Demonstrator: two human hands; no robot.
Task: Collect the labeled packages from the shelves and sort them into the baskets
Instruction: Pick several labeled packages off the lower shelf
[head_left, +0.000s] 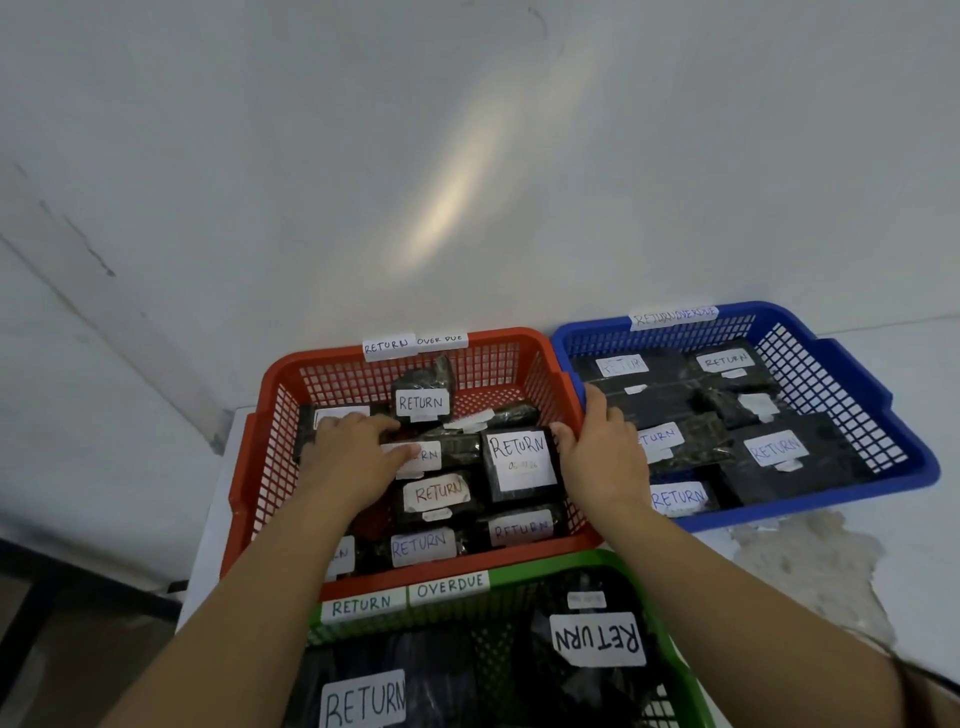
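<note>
A red basket (249, 478) holds several black-wrapped packages with white "RETURN" labels. My left hand (353, 457) lies flat on the packages at the basket's left, fingers straight. My right hand (597, 447) reaches over the red basket's right wall, its fingers curled against the right edge of a black package (519, 462) labelled "RETURN" with a date. To the right stands a blue basket (857, 395) with several labelled packages. A green basket (670, 654) at the bottom holds more of them.
All three baskets stand on a white table (924, 467) pushed against a white wall. Paper tags reading "RETURN" and "OVERDUE" are taped to the basket rims. A patch of worn, peeling surface (800, 566) lies right of the green basket. The table's left edge drops to a dark floor.
</note>
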